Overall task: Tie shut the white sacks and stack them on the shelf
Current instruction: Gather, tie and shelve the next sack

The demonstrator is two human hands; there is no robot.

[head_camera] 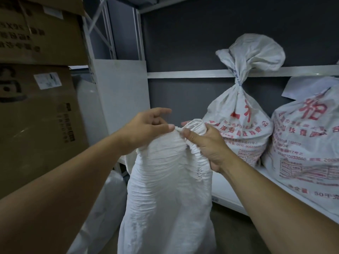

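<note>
**A:** Head view first. Where is the sack?

**B:** The sack (168,189) stands upright in front of the shelf (226,189). Its mouth is bunched at the top and not knotted.

**A:** And the hands?

**B:** The right hand (207,145) grips the bunched neck, with the thumb across the front. The left hand (146,125) pinches the fabric just beside it, forefinger sticking out.

**A:** What's on the shelf?

**B:** A tied sack (238,129) with red print, and a second printed sack (308,143) just beside it. Cardboard boxes (36,116) are stacked at the left.
</note>
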